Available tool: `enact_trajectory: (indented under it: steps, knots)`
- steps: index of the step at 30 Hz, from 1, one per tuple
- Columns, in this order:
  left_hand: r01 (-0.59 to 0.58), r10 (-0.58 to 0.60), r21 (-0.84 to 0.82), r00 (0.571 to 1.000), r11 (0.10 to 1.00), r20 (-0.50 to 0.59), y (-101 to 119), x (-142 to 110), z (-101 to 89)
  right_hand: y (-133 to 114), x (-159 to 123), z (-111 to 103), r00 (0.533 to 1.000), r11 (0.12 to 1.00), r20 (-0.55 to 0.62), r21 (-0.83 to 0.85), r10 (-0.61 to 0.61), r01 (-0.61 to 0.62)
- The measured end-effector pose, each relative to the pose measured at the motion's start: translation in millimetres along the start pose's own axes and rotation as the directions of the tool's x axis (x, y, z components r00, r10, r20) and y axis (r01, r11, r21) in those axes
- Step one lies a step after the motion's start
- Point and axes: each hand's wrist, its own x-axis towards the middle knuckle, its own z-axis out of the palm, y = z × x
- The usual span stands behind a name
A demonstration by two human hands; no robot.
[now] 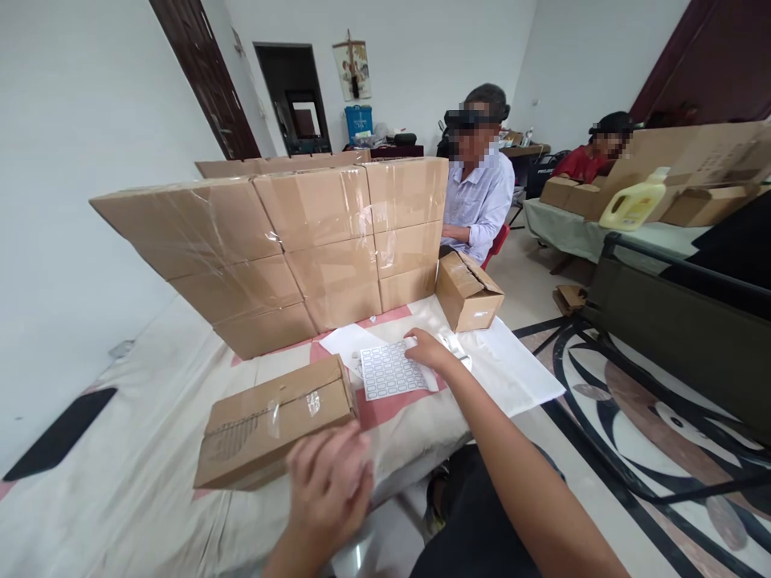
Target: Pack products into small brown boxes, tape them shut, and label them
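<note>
White walls and dark doors close in a room where a cloth-covered counter carries a stacked wall of taped cardboard cartons. Nearer the camera lies a single carton, flat on its broad side, its top seam sealed with clear tape.

The left hand rests at the carton's near right corner, fingers lying close together and curled over the edge, touching the cardboard rather than pinching it. The right hand reaches across to a sticker sheet lying on white paper; its fingers are bunched at the sheet's upper right corner, though whether they pinch a label I cannot tell.

The sticker sheet looks thin, light and floppy, so it would likely lift best by a corner or edge. The carton seems stiff and fairly light for its bulk, with slick tape on top; the bare cardboard sides or corners should give the surest hold.

Beyond the sheet sits a small open box. Behind the stack a person in a pale shirt sits, and another in red sits farther right by a yellow jug.
</note>
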Motion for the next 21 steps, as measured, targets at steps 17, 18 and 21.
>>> enact_trajectory:
  steps: [17, 18, 21]
  knots:
    - [0.471, -0.446, -0.244, 0.882, 0.848, 0.156, 44.9, 76.6, 115.1, 4.5, -69.0, -21.5, 0.987, 0.742, 0.163, 0.662, -0.005, -0.106]
    - [0.469, -0.445, -0.235, 0.883, 0.851, 0.150, 42.7, 78.2, 112.6, 2.6, -68.9, -21.2, 0.983, 0.741, 0.182, 0.661, -0.008, -0.116]
    - [0.473, -0.446, -0.198, 0.879, 0.858, 0.167, 35.3, 83.1, 106.4, -1.6, -67.8, -18.7, 0.978, 0.742, 0.197, 0.666, -0.075, -0.077]
